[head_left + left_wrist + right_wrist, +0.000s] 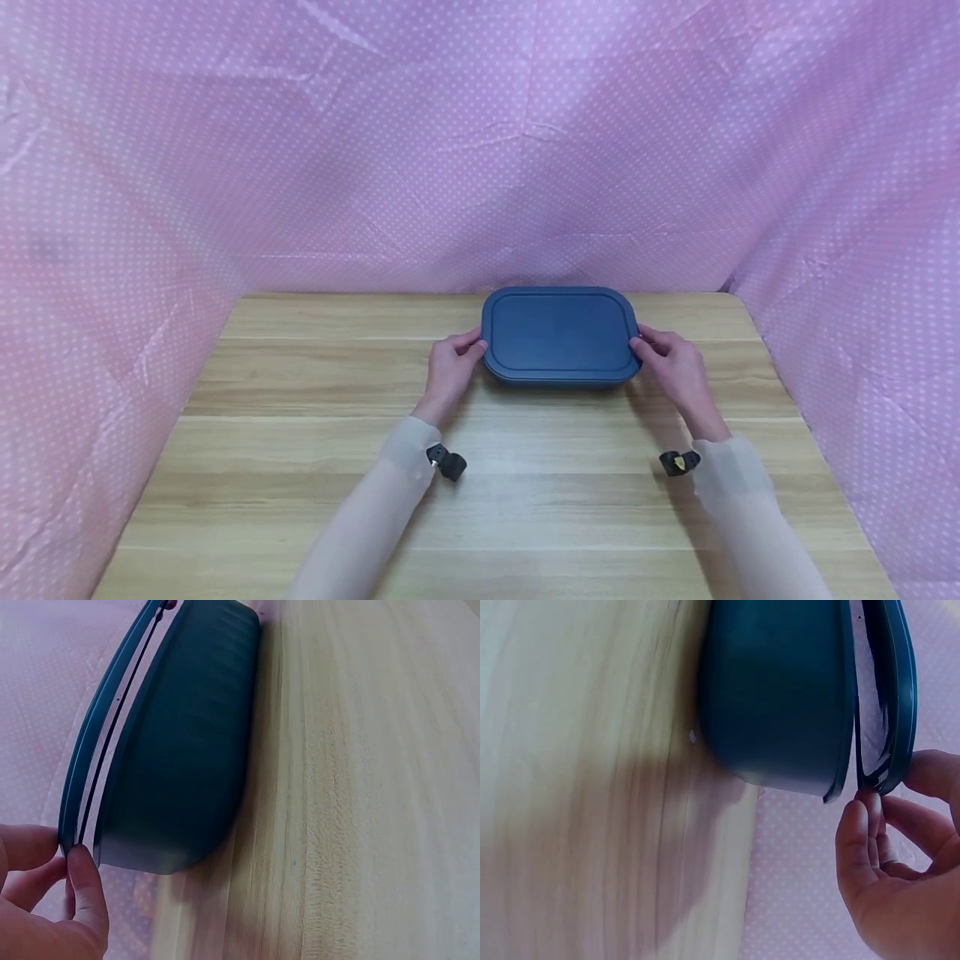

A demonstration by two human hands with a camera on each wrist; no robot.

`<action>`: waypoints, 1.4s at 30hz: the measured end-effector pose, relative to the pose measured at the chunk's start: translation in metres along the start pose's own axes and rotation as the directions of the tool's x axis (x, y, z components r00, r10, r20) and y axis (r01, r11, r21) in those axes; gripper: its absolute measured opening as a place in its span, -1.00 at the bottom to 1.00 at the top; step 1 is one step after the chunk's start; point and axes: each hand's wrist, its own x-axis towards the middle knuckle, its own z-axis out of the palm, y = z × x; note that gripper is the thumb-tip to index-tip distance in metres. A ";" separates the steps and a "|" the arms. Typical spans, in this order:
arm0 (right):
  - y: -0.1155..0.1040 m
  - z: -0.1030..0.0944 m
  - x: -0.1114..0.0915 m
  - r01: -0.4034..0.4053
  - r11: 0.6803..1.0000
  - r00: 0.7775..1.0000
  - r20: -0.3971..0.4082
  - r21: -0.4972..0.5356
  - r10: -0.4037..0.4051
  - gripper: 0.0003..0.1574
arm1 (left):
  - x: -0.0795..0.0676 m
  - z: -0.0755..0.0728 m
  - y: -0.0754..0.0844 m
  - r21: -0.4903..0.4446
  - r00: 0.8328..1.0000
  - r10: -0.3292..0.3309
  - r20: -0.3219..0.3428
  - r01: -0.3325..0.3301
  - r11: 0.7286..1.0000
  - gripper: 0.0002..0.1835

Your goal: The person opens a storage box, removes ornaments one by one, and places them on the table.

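A dark blue rectangular lid (pixel 558 333) with rounded corners lies over a deep box of the same colour (pixel 180 742) near the table's far edge. My left hand (pixel 450 371) pinches the lid's left end between thumb and fingers. At the opposite end, my right hand (pixel 678 371) pinches the lid's edge. In the right wrist view a gap shows between the lid and the box rim (pixel 847 712), with fingertips just under the lid. A narrower gap runs along the lid in the left wrist view. What the box holds is hidden.
The box stands on a light wood-grain table (pixel 337 500). Pink dotted cloth (pixel 480 167) hangs close behind the far edge and along both sides. A black camera mount sits at each wrist, the left one (pixel 447 462) over the table.
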 end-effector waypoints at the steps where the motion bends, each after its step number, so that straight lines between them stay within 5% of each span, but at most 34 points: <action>1: 0.000 0.000 -0.001 0.000 1.000 1.000 0.001 0.001 0.000 -0.39 | -0.001 -0.001 0.001 -0.009 1.000 -0.008 0.002 0.008 1.000 -0.64; 20: -0.018 0.003 -0.022 0.018 0.993 0.999 0.024 0.115 -0.021 -0.38 | -0.015 -0.025 0.000 -0.129 1.000 -0.017 -0.011 0.015 0.992 -0.63; 42: -0.030 0.037 -0.041 0.077 0.971 0.997 -0.011 0.225 -0.076 -0.50 | -0.031 -0.057 -0.012 -0.135 0.997 -0.057 -0.050 0.050 0.990 -0.62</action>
